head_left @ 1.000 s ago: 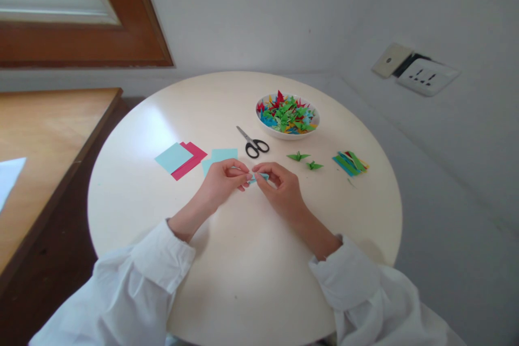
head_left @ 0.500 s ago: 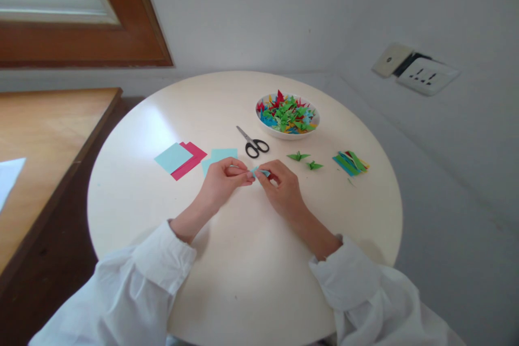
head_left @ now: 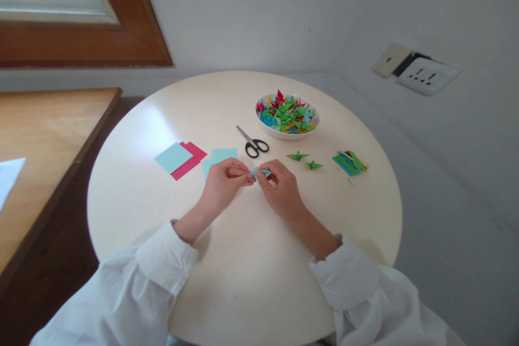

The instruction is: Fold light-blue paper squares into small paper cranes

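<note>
My left hand and my right hand meet over the middle of the round cream table. Both pinch a small folded light blue paper piece between their fingertips; most of it is hidden by the fingers. Just behind my left hand lies a light blue paper square. Black-handled scissors lie a little beyond my hands.
A white bowl heaped with several coloured folded paper cranes stands at the back. Two green paper cranes and a stack of coloured strips lie to the right. Blue and pink paper squares lie left. A wooden desk adjoins the table's left side.
My hands have shifted slightly away from me, and the fingers have reworked their pinch on the blue paper piece. Everything else on the table is unmoved.
</note>
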A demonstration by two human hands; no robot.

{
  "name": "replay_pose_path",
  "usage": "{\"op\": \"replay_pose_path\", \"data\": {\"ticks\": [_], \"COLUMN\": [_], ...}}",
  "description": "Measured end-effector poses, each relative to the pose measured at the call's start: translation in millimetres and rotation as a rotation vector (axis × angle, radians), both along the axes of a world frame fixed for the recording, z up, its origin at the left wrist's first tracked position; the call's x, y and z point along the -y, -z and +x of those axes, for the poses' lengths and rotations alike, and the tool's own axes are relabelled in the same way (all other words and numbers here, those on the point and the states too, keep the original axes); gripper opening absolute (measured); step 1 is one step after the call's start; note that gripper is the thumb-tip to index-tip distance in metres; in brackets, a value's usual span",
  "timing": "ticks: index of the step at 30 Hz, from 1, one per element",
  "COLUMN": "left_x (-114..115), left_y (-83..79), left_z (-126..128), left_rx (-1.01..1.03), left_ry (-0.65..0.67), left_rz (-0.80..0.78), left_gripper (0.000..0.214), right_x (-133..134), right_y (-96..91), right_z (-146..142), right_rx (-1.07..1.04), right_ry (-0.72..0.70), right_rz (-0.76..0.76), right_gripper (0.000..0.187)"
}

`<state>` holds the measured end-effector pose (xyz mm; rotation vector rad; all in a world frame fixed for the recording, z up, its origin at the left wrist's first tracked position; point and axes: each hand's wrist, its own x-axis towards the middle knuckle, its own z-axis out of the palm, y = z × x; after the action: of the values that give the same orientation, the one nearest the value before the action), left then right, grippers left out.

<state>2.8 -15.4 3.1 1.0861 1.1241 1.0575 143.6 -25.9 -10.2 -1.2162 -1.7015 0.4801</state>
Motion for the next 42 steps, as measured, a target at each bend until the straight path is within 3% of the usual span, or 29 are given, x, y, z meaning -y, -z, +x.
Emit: {"op": "replay_pose_path", "data": {"ticks": [23, 28, 31, 36, 42], "left_x": [2, 2, 1, -1, 0], "left_y": [-0.1, 0.4, 1.9, 3.2, 2.4], "left_z": [3, 0, -1, -1, -1], "left_rx": [-0.306, -0.540, -0.442, -0.193, -0.267], "left_ry": [-0.019, -0.079, -0.057, 0.154, 0.087], "left_rz": [0.216, 0.428, 0.509, 0.445, 0.461], "left_gripper": [0.004, 0.004, 0.015, 0.022, 0.016], "right_x": [0, -1, -1, -1, 0], "right_y": [2.1, 2.2, 4.2, 7.0, -0.3], "right_z": [-2, 3, 6, 7, 4], "right_rx": [0.036, -0.062, -0.164, -0.313, -0.427], "right_ry": [0.029, -0.005, -0.056, -0.152, -0.119], "right_rz": [0.002, -0.041, -0.080, -0.139, -0.209], "right_gripper": [0.006, 0.007, 0.011, 0.013, 0.010]}}
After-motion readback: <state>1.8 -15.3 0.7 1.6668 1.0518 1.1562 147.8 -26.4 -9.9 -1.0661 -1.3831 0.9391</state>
